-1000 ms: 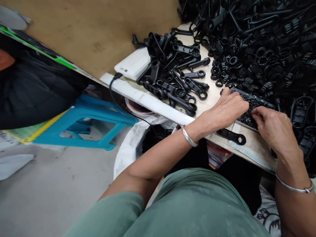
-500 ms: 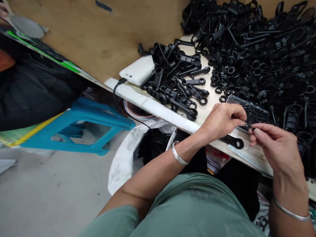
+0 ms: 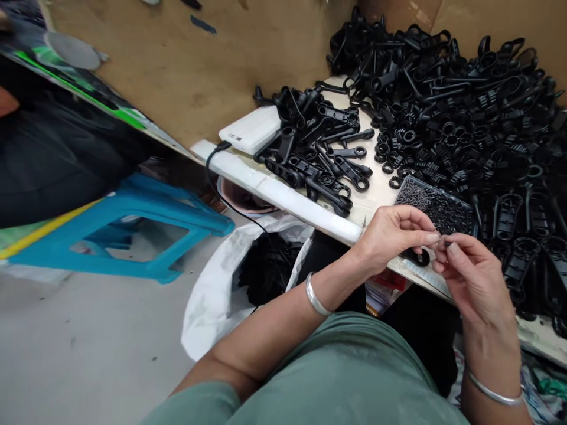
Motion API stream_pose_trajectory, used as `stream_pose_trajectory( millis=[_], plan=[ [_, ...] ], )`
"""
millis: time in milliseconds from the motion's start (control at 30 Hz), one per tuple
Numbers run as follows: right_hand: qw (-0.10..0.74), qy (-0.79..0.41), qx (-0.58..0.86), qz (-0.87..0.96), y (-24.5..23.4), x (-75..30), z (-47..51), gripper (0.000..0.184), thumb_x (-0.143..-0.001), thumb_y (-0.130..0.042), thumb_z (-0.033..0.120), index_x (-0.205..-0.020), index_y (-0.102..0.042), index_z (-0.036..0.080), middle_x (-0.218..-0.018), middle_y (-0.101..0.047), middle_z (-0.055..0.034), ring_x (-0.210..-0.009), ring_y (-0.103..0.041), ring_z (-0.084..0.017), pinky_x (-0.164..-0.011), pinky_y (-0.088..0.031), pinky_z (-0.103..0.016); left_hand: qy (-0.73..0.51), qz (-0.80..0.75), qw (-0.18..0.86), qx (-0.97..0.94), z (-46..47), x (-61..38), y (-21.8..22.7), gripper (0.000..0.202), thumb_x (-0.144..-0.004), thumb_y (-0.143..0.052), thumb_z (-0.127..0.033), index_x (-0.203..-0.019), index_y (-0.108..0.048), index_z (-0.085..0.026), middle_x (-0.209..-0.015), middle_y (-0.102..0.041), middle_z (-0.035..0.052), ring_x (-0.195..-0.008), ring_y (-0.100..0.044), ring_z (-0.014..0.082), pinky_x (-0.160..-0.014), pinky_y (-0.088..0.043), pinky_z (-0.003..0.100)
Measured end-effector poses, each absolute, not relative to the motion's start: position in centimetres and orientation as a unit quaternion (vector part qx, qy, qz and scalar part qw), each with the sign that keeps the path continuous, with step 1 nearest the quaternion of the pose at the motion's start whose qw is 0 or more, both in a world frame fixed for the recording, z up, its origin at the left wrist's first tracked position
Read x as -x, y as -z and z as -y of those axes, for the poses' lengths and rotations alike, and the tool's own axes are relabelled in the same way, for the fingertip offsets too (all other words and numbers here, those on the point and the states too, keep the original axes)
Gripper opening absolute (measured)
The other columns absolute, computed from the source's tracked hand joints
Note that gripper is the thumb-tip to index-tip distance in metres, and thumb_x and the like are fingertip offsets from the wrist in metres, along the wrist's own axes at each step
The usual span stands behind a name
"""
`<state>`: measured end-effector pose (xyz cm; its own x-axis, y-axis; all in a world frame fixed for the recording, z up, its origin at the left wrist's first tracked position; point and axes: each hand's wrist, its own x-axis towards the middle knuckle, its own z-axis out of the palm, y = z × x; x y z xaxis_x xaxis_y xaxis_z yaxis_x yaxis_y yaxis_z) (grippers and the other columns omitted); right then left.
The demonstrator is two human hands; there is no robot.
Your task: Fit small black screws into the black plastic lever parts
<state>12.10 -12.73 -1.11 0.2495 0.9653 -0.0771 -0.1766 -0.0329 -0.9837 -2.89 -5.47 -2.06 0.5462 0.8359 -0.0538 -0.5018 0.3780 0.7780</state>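
My left hand (image 3: pixel 394 233) and my right hand (image 3: pixel 472 268) meet fingertip to fingertip above the table's front edge. Both are closed in a pinch. A tiny dark piece shows at the right fingertips; its kind is too small to make out, and whatever the left fingers hold is hidden. Just beyond the hands sits a shallow clear box (image 3: pixel 436 203) full of small dark pieces. Partly covered by my hands, a black plastic part with a ring end (image 3: pixel 419 257) lies at the table edge.
A large heap of black plastic parts and rings (image 3: pixel 443 100) fills the table's right side. A smaller pile of black arms (image 3: pixel 319 147) lies left of it, by a white power bank (image 3: pixel 250 128) with a cable. Below are a white sack (image 3: pixel 208 301) and a blue stool (image 3: pixel 133 236).
My hands have come together, and their fingertips now touch or nearly touch. The left hand has moved away from over the clear box. The view has shifted slightly.
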Motion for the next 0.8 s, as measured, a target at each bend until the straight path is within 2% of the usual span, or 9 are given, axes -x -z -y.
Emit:
stream_pose_trajectory(
  millis=[267,533,667,800],
  plan=[
    [0.615,-0.447,0.529,0.377,1.8,-11.0,12.8,0.018,-0.071,-0.086,0.034,-0.084,-0.076,0.027,-0.075,-0.069,0.0009,-0.059,-0.058,-0.011,-0.054,-0.051,-0.024,-0.438,-0.222,0.804,-0.337,6.0,3.0,2.2,0.036,-0.054,-0.093,-0.028,-0.072,-0.066,-0.012,-0.066,-0.069,0.0008,-0.061,-0.065,0.0093,-0.057,-0.052,0.019],
    [0.637,-0.396,0.548,0.369,1.9,-10.1,12.5,0.021,-0.066,-0.087,0.031,-0.082,-0.076,0.023,-0.069,-0.068,0.0003,-0.055,-0.059,-0.012,-0.055,-0.051,-0.026,-0.437,-0.240,0.795,-0.344,6.4,2.8,2.1,0.039,-0.055,-0.093,-0.035,-0.071,-0.066,-0.013,-0.064,-0.068,-0.0009,-0.056,-0.064,0.0100,-0.062,-0.055,0.025],
    [0.634,-0.339,0.585,0.376,2.2,-9.9,12.7,0.020,-0.069,-0.085,0.031,-0.082,-0.075,0.020,-0.064,-0.066,0.0009,-0.052,-0.058,-0.012,-0.053,-0.050,-0.026,-0.456,-0.253,0.779,-0.348,6.7,2.8,2.0,0.033,-0.055,-0.092,-0.028,-0.070,-0.067,-0.013,-0.066,-0.068,-0.0004,-0.060,-0.063,0.0091,-0.065,-0.055,0.024],
    [0.589,-0.227,0.649,0.425,1.9,-9.8,13.5,0.016,-0.076,-0.081,0.032,-0.083,-0.077,0.018,-0.065,-0.067,0.0004,-0.054,-0.060,-0.012,-0.054,-0.051,-0.026,-0.488,-0.260,0.746,-0.372,7.0,2.5,2.0,0.017,-0.061,-0.084,-0.015,-0.068,-0.069,-0.013,-0.070,-0.070,-0.0001,-0.065,-0.063,0.0080,-0.067,-0.054,0.021]
  ],
)
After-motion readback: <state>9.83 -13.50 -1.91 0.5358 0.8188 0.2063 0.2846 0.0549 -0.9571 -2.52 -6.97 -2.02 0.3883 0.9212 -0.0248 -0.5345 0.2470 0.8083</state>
